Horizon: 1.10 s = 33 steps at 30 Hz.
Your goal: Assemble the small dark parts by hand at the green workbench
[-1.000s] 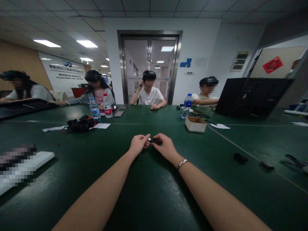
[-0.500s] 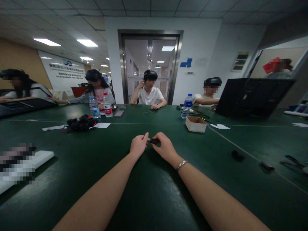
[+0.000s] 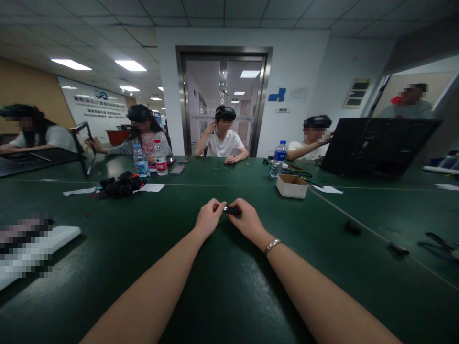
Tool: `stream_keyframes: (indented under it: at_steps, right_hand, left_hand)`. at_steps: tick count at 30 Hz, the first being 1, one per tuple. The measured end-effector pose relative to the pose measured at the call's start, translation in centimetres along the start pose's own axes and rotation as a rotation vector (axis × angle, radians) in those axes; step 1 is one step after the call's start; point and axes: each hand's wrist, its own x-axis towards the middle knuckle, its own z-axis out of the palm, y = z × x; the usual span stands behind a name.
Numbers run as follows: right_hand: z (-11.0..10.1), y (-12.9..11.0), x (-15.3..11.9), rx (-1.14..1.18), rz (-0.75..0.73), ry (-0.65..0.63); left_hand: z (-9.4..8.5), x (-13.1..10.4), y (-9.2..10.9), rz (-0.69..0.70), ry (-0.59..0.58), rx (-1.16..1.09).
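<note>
Both hands meet at the middle, over the dark green table (image 3: 229, 286). My right hand (image 3: 247, 219) is closed in a pinch round the dark body of a small black stick with a silver end (image 3: 232, 210). The silver end points left, toward my left hand (image 3: 209, 217), whose thumb and curled fingers close at its tip. The exact kind of the stick is too small to make out. Part of it is hidden behind the right fingers.
An open cardboard box (image 3: 292, 186) and a water bottle (image 3: 278, 160) stand beyond at right. Left lie a black cable bundle (image 3: 124, 184) and a white slab (image 3: 64, 234). Small black pieces (image 3: 398, 249) lie right, near a black monitor (image 3: 376, 148). Several people sit across.
My left thumb has come down from upright to lie at the silver end. The right hand has barely moved. Across the table at left, a dark frame now stands raised by a co-worker's hand.
</note>
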Motion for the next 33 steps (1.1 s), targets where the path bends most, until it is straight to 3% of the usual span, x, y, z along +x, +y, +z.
stream_keyframes:
  at_steps: [8, 13, 16, 19, 23, 29, 33]
  right_hand:
    - [0.2, 1.0, 0.3, 0.069, 0.123, 0.01]
    - [0.2, 0.9, 0.3, 0.08, 0.152, 0.003]
    - [0.1, 0.9, 0.3, 0.064, 0.147, 0.005]
    - [0.1, 1.0, 0.3, 0.056, 0.139, 0.001]
    - [0.1, 1.1, 0.3, 0.066, 0.156, 0.007]
    - [0.0, 0.7, 0.3, 0.069, 0.153, -0.011]
    - [0.0, 0.8, 0.3, 0.058, 0.145, -0.013]
  left_hand:
    - [0.5, 0.9, -1.4, 0.146, -0.056, -0.207]
    - [0.4, 1.0, -1.2, -0.039, 0.008, -0.289]
    - [0.2, 0.9, -0.9, -0.122, -0.03, -0.208]
    - [0.1, 0.9, -0.9, -0.048, -0.06, -0.161]
    - [0.1, 1.0, -1.0, 0.066, -0.104, -0.259]
    - [0.0, 0.8, -0.6, -0.106, -0.081, -0.195]
    - [0.1, 0.8, -0.7, -0.037, -0.102, -0.175]
